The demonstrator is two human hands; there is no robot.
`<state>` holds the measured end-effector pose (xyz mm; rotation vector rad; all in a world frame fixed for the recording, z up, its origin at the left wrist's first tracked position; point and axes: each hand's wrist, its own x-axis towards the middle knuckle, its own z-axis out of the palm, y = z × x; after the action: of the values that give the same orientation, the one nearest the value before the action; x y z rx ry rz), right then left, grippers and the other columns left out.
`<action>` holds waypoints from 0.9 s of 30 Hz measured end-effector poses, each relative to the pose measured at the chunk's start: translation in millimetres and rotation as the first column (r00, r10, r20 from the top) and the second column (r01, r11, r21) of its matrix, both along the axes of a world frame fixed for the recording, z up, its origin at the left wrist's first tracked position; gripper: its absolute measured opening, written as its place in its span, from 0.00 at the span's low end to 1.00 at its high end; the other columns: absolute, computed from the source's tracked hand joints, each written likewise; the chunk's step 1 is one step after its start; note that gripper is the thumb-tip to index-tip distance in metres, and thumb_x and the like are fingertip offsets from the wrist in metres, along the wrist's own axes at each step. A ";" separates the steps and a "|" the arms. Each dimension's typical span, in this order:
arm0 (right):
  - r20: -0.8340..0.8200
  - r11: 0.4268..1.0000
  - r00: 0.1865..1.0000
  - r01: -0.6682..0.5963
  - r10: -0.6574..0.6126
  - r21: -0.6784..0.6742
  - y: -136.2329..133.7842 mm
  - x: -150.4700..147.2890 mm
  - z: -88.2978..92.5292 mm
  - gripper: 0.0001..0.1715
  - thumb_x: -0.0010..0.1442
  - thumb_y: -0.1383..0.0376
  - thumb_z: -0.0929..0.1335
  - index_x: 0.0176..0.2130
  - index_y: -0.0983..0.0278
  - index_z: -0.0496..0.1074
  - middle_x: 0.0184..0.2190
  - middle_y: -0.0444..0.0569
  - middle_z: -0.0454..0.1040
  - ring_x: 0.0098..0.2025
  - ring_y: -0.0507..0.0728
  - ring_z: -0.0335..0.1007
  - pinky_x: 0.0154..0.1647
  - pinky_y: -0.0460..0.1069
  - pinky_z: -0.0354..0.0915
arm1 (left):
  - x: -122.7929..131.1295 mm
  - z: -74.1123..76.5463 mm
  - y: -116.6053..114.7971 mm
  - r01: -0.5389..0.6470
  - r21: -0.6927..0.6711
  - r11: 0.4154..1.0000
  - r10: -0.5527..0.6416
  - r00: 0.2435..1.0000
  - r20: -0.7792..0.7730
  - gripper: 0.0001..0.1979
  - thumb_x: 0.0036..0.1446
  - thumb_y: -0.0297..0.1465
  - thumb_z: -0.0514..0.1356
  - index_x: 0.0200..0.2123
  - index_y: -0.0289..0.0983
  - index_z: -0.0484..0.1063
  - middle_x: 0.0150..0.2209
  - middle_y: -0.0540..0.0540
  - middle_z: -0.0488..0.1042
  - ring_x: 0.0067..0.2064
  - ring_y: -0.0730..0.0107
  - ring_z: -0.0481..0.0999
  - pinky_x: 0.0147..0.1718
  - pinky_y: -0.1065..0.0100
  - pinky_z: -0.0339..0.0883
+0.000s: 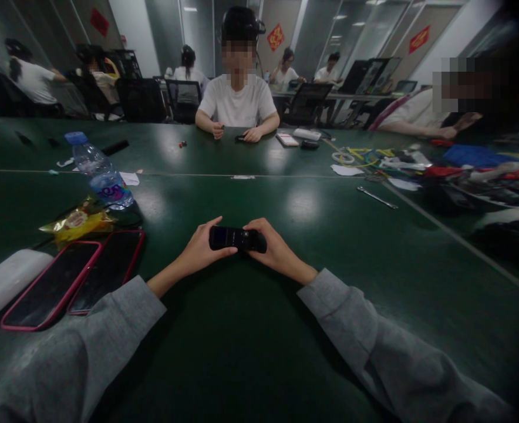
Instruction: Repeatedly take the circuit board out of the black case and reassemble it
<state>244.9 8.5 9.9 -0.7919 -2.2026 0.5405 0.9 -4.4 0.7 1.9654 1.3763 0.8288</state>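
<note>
The left hand (200,244) and right hand (275,247) pinch a black device (233,237) by its ends, two phones (52,285) lying left of the fingers (256,224).

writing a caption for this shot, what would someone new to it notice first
Probably the small black device held between the left hand and right hand, above the near part of the dark green table. Next, perhaps the clear blue-capped bottle on the left, beyond two red-edged phones. Across the table, a person in a white shirt sits facing the camera.
</note>
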 end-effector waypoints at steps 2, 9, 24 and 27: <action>0.007 1.000 1.000 -0.006 0.007 -0.005 -0.5 0.1 0.2 0.28 0.55 0.70 0.70 0.52 0.57 0.60 0.49 0.51 0.65 0.53 0.62 0.66 0.52 0.61 0.68 | 0.0 -0.7 1.3 -0.001 -0.013 1.000 0.001 1.000 0.014 0.41 0.51 0.50 0.62 0.64 0.41 0.54 0.60 0.34 0.61 0.59 0.47 0.63 0.56 0.45 0.60; 0.084 1.000 0.996 0.025 -0.024 -0.009 -7.3 -0.6 6.1 0.27 0.56 0.68 0.70 0.52 0.57 0.59 0.51 0.53 0.63 0.51 0.62 0.67 0.47 0.60 0.71 | 1.7 2.7 3.7 -0.031 -0.104 0.994 0.040 0.996 0.082 0.26 0.63 0.49 0.47 0.58 0.44 0.63 0.58 0.41 0.64 0.59 0.55 0.63 0.57 0.51 0.59; 0.125 1.000 0.992 0.008 -0.010 0.017 -9.7 -0.1 4.4 0.27 0.57 0.67 0.71 0.53 0.56 0.60 0.53 0.53 0.63 0.51 0.63 0.68 0.45 0.61 0.72 | 1.0 11.0 1.7 0.038 -0.158 0.987 -0.015 0.990 0.142 0.24 0.62 0.50 0.49 0.50 0.40 0.68 0.49 0.41 0.71 0.50 0.57 0.71 0.48 0.55 0.67; 0.133 1.000 0.991 0.013 -0.015 0.017 -9.8 -0.2 4.7 0.28 0.57 0.67 0.71 0.54 0.56 0.60 0.53 0.53 0.63 0.51 0.63 0.68 0.45 0.61 0.73 | 0.3 11.8 0.5 0.041 -0.176 0.984 -0.015 0.989 0.149 0.24 0.62 0.50 0.49 0.50 0.40 0.68 0.50 0.41 0.71 0.51 0.56 0.71 0.49 0.54 0.67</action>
<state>244.8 -1.3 14.5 -0.8562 -2.3188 0.4748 1.2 -4.0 12.5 1.7479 1.2873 0.7918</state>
